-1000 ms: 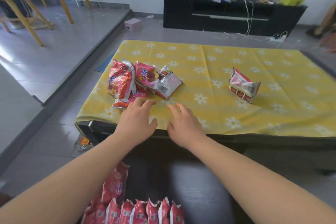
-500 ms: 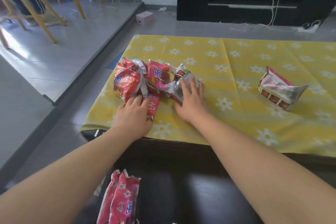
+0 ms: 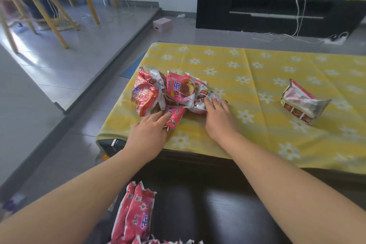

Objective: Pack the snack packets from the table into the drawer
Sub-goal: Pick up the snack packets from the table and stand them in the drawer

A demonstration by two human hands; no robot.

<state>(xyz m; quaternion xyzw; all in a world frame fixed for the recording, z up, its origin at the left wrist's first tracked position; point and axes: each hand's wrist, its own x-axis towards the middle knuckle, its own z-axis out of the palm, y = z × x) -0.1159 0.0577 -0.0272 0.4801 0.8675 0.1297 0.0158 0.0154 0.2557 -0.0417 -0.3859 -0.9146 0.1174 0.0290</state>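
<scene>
On the yellow flowered tablecloth (image 3: 257, 77), ten o'clock corner, sits the snack pile (image 3: 150, 93). Left hand (image 3: 150, 132) lays loose fingers on a small red packet (image 3: 174, 116); right hand (image 3: 219, 119) presses flat, fingers spread, on a silvery packet (image 3: 206, 103). Lone packet (image 3: 303, 103) at three o'clock. Drawer (image 3: 198, 214) at six holds red packets (image 3: 134, 218). Black cabinet (image 3: 277, 16) at one o'clock, grey tiled floor (image 3: 59, 69) at nine.

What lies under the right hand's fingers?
A crumpled silver packet lies under the right hand. Its fingers cover the packet's near part, so anything beneath it is hidden.
</scene>
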